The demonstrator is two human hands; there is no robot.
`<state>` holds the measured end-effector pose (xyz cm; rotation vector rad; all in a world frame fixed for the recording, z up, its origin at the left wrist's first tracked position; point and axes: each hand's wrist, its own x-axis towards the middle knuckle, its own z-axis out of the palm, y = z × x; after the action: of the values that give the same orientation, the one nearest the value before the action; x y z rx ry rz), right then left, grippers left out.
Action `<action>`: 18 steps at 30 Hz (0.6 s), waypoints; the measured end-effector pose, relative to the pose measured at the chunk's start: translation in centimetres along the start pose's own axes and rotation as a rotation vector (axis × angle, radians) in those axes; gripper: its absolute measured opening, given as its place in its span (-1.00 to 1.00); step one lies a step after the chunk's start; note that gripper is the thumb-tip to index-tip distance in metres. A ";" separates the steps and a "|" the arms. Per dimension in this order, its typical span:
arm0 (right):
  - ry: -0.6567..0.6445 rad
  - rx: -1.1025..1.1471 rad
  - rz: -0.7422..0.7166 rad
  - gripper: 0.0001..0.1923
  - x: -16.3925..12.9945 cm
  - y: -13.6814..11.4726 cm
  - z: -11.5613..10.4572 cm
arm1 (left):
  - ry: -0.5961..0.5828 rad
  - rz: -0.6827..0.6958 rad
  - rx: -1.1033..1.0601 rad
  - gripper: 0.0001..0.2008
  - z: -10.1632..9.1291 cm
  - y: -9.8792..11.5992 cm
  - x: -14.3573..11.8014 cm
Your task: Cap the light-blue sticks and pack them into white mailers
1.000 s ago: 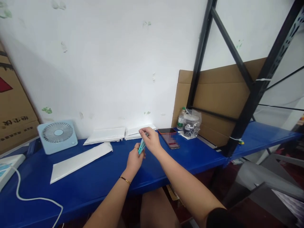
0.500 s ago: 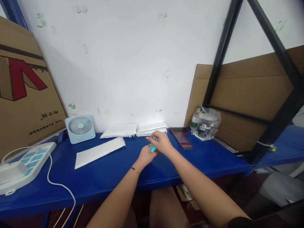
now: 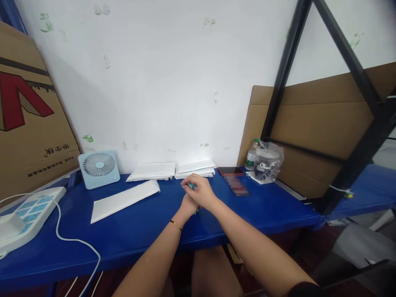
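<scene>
Over the front middle of the desk, my hands are pressed together around a small teal object (image 3: 192, 186). Only a bit of it shows between the fingers, with another teal sliver below the hands, so its kind cannot be made out. My right hand (image 3: 202, 193) lies on top, its fingers closed over the teal object. Underneath, my left hand (image 3: 186, 207) is closed on it too, its fingers largely hidden by the right. A long white folded paper strip (image 3: 125, 202) lies to the left of my hands. Beyond them sit two stacks of white folded sheets (image 3: 151, 170).
On the left of the blue desk (image 3: 139, 231) stand a light-blue fan (image 3: 99, 169) and a power strip (image 3: 34, 214) with a trailing white cable. To the right are a phone (image 3: 236, 185), a bottle (image 3: 251, 156) and a bagged container (image 3: 268, 163). Cardboard flanks both sides.
My right hand has turned and slid further over the left, covering more of the teal object. The camera view has shifted slightly to the right.
</scene>
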<state>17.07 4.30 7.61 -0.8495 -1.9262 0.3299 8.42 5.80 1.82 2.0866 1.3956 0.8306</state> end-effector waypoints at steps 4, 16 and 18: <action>-0.204 -0.240 0.167 -0.77 -0.3 0.6 -3.9 | 0.021 0.050 0.305 -0.82 -1.7 -1.3 -0.8; -0.957 0.872 1.072 -0.73 -4.3 2.7 -1.3 | -0.015 0.775 0.861 -0.76 -4.1 1.4 -2.2; -0.855 0.814 1.075 -0.75 -4.5 3.1 -1.3 | 0.048 0.677 0.838 -0.82 -5.4 0.0 -2.1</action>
<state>20.79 3.30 3.46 -1.1737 -1.5407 2.2231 3.98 4.16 5.12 3.3105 1.1587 0.5590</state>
